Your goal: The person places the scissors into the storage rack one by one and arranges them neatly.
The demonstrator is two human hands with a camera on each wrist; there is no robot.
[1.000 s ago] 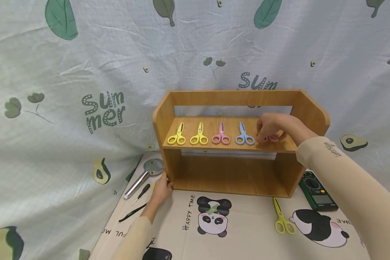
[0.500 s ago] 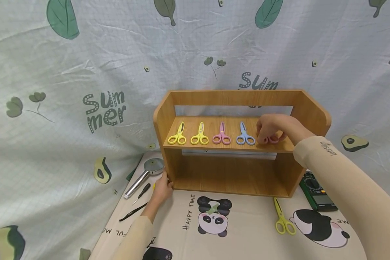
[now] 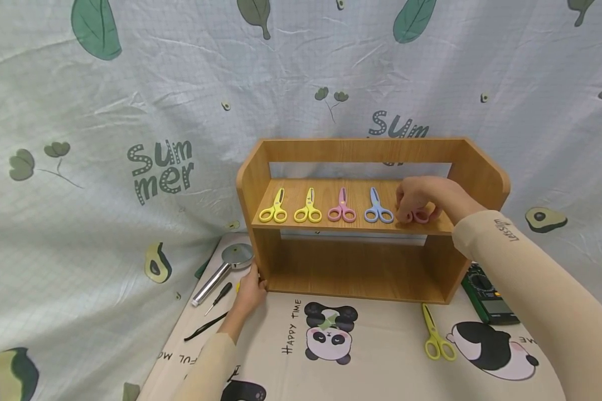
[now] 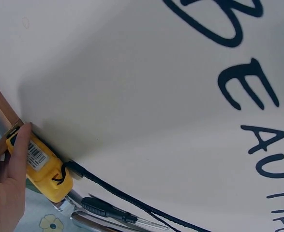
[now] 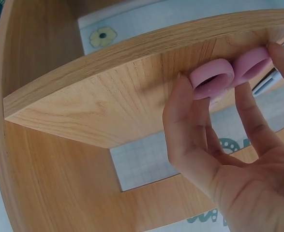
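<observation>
On the upper board of a wooden shelf (image 3: 351,270), my right hand (image 3: 426,195) holds pink scissors (image 5: 212,77) by the finger loops; the blades are mostly hidden behind the fingers. Thumb and fingertips sit at the outer sides of the two loops in the right wrist view. Blue scissors (image 3: 378,213) lie just left of that hand, then pink scissors (image 3: 341,211) and two yellow pairs, all points to the back. My left hand (image 3: 251,292) grips the shelf's lower left corner, thumb and fingers either side of the panel. Its finger overlaps a yellow case (image 4: 50,176) with a barcode label.
Left of the shelf lie a magnifying glass (image 3: 237,257), a small black-handled screwdriver (image 3: 223,294) and a black strap (image 3: 203,328). Yellow-green scissors (image 3: 435,340) rest on the table in front, right. A green multimeter (image 3: 489,295) lies beside the shelf's right end. A printed cloth hangs behind.
Little differs: the right forearm has shifted slightly left, while the hand stays at the pink scissors. The left hand and the other scissors keep their places.
</observation>
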